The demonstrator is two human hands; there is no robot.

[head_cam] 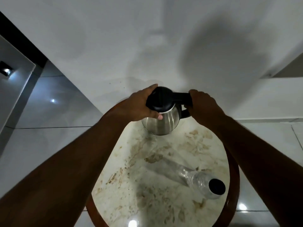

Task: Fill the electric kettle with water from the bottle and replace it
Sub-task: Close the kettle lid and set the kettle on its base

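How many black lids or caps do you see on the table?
2: the kettle lid at the table's far edge, under the left hand, and the bottle cap near the right edge.

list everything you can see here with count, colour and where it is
electric kettle: one, steel body with black lid and black handle, far edge of the table, near the wall
bottle: one, clear plastic with a black cap, upright on the near right of the table
table: one, round, cream marble top with brown veins and a reddish-brown wooden rim, centre of view
wall: one, white, behind the table, with shadows on it
floor: glossy pale tiles, around the table
left hand: one, grip closed around the kettle's lid on its left side
right hand: one, grip closed on the kettle's handle
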